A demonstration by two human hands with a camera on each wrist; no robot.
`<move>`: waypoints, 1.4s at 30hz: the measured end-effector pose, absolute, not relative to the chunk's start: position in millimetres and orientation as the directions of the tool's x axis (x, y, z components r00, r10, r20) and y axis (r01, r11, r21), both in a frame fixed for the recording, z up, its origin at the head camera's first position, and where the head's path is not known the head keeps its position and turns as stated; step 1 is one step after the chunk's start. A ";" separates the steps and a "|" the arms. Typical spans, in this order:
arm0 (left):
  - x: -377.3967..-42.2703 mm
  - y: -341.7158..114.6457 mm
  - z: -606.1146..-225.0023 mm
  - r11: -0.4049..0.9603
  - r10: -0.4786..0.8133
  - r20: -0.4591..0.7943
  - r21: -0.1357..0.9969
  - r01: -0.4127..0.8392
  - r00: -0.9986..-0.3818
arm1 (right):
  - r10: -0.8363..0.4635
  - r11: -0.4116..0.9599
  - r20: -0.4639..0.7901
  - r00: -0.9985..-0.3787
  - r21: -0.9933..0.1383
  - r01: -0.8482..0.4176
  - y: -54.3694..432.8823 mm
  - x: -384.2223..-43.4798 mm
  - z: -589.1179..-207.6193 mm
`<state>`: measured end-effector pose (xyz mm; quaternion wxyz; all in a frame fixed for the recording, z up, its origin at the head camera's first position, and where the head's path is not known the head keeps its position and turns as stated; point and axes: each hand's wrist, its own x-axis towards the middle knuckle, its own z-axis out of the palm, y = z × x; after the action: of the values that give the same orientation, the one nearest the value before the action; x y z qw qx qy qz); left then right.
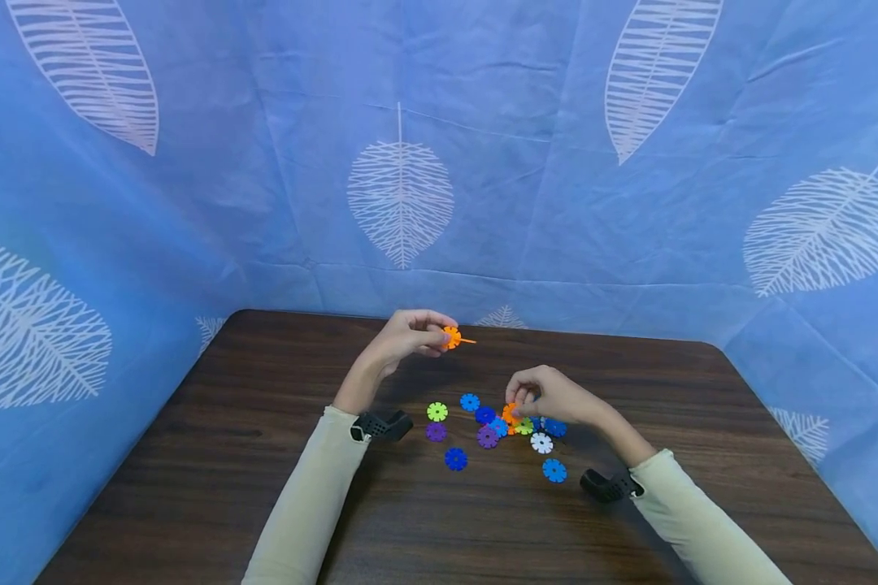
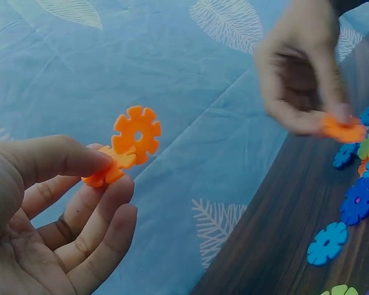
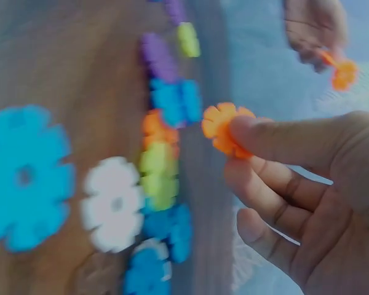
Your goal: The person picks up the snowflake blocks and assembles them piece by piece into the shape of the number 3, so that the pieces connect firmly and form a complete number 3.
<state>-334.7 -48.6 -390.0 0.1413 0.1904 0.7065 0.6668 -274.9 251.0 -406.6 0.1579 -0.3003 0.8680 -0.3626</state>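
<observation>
Between thumb and fingers my left hand [image 1: 412, 334] pinches one of two orange notched discs [image 2: 138, 136] that are joined at an angle. It is raised near the far edge of the table. My right hand [image 1: 550, 396] pinches a single orange notched disc [image 3: 219, 128] just above the loose pieces. Below it lie another orange disc [image 3: 157, 129], a lime green disc [image 3: 159, 177] and a white disc [image 1: 541, 443]. In the right wrist view the pieces on the table are blurred.
Several notched discs lie loosely on the dark wooden table [image 1: 263, 455], among them a dark blue disc [image 1: 456, 459], a purple disc [image 1: 436, 431] and a light blue disc [image 1: 554, 470]. Behind the table hangs a blue cloth [image 1: 519, 203] with white leaf prints.
</observation>
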 end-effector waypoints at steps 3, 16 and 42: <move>-335.3 -48.3 -390.9 0.048 0.461 0.057 0.995 0.089 -0.885 | -0.573 0.574 -0.011 -0.819 -0.719 -0.392 248.2 -281.5 -397.9; -333.8 -47.8 -388.9 0.049 0.457 0.057 0.995 0.090 -0.887 | -0.325 0.424 0.138 -0.936 -0.863 -0.275 224.3 -301.3 -366.9; -334.3 -45.8 -388.5 0.033 0.425 0.056 0.996 0.077 -0.903 | -0.224 0.121 0.143 -0.964 -0.977 -0.173 197.8 -303.5 -378.2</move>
<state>-334.3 -45.8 -388.5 0.1295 0.1776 0.7068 0.6724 -303.5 197.8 -378.2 0.0195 -0.1327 0.7485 -0.6494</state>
